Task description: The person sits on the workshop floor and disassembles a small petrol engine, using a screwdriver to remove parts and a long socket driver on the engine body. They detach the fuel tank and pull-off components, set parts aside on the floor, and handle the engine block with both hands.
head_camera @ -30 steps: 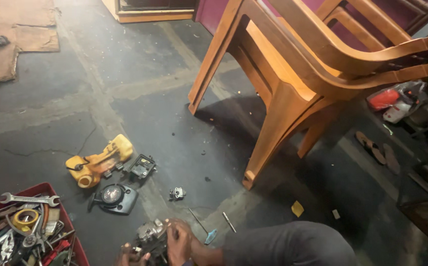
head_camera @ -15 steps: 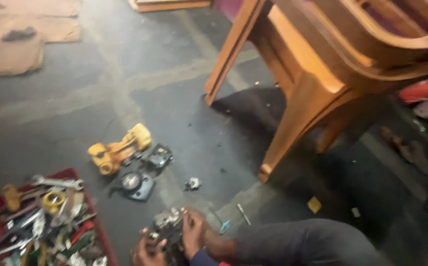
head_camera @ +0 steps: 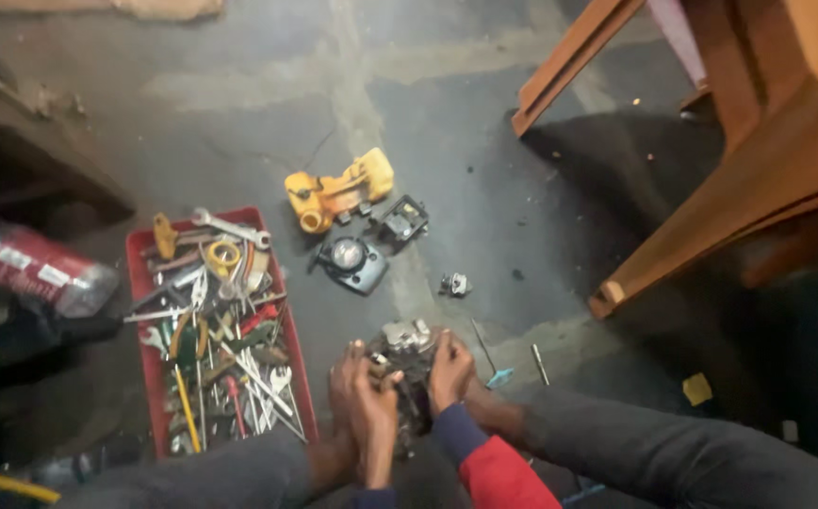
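Engine part (head_camera: 407,351): 1, gripped by 2 hands, left (head_camera: 364,401), right (head_camera: 449,369); 3 loose parts, perhaps.

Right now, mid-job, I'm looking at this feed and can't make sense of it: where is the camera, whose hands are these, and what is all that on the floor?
There is one view, from a camera worn on a person's head, looking down at a concrete floor. No machine is involved; the two bare hands are the wearer's own. The left hand and the right hand both grip a small grey metal engine-like part between them. To the left lies a red tray full of spanners, pliers and screwdrivers. Above the hands lie a yellow plastic housing, a round dark cover and a few smaller loose parts. An orange wooden chair stands at the upper right.
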